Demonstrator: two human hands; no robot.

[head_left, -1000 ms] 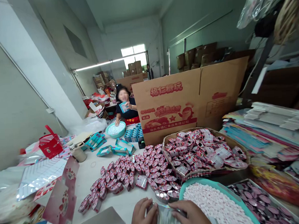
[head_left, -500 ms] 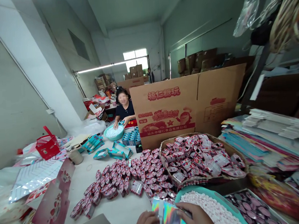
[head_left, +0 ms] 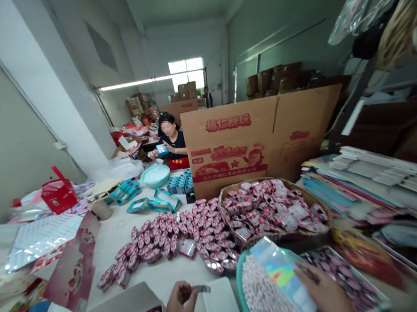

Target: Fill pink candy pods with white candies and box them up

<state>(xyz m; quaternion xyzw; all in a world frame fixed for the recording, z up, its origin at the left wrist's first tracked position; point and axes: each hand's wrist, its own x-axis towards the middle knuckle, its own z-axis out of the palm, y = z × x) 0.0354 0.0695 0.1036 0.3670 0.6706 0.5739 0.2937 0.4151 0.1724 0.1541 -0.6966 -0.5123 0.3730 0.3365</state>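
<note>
Standing behind a long white table point(head_left: 144, 268), a printed cardboard carton point(head_left: 225, 145) hides part of the room. Red-and-silver candy packets point(head_left: 185, 232) lie on the table in many rows, and more fill a shallow basket point(head_left: 229, 206). The right hand point(head_left: 323, 292) is grasping a holographic foil pouch point(head_left: 281, 276) above a teal basin point(head_left: 239, 286) of pale candies. The left hand point(head_left: 180, 303) pinches a small silver strip point(head_left: 201, 288).

a packing workshop, seen from my end

i'm looking into a crowded work room: a long white table point(head_left: 155, 277) heaped with wrapped sweets point(head_left: 199, 234), a basin of pale candies point(head_left: 239, 286), flat printed packaging point(head_left: 368, 179) stacked at right, and cardboard cartons point(head_left: 270, 79) piled along the far wall, upper right.
</note>
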